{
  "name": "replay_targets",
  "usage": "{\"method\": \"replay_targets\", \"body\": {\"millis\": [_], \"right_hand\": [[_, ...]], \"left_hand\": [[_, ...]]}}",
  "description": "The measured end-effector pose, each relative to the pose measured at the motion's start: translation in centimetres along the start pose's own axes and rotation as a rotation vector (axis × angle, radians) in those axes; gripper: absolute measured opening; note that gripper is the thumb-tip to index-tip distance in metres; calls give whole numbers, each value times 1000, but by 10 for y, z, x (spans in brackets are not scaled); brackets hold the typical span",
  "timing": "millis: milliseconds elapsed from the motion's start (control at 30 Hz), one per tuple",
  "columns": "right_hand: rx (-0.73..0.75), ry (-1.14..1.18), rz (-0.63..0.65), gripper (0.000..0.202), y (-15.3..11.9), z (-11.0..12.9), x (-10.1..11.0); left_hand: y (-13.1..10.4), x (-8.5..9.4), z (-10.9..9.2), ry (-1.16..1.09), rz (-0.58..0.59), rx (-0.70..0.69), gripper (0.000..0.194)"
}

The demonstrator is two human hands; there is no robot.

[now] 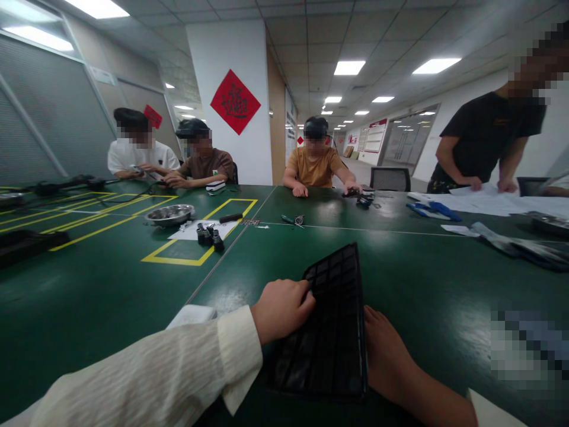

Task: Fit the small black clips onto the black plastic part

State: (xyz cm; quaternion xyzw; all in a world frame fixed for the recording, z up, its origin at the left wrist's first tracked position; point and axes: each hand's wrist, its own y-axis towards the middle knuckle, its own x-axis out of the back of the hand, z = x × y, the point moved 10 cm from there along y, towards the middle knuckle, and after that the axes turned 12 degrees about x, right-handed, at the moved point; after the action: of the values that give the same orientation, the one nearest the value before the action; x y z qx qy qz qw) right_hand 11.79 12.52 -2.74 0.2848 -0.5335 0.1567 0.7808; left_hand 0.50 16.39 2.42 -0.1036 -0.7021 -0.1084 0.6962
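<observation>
A black tray [334, 323] divided into a grid of shallow compartments is tilted up in front of me, above the green table. My right hand [387, 350] grips its right edge, with the fingertips hidden behind it. Over the tray's upper left side, my left hand [285, 309] is closed, thumb and fingers pinched together. A small dark bit shows at those fingertips, too small to name. Shadow obscures what lies in the compartments. Partly covered by my left sleeve, a white object [192, 314] rests on the table.
Ahead stand a metal bowl [170, 214], black cylindrical parts [210, 236] on white paper, and green-handled pliers [288, 219]. Blue gloves [433, 211] and papers [484, 198] lie at right. Several people are around the table's far side, one standing at right.
</observation>
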Motion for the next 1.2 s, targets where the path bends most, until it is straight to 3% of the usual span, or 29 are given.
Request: {"method": "replay_targets", "body": {"millis": [1200], "right_hand": [[19, -19, -5, 38, -1, 0, 1]], "left_hand": [[0, -1, 2, -13, 14, 34, 36]]}}
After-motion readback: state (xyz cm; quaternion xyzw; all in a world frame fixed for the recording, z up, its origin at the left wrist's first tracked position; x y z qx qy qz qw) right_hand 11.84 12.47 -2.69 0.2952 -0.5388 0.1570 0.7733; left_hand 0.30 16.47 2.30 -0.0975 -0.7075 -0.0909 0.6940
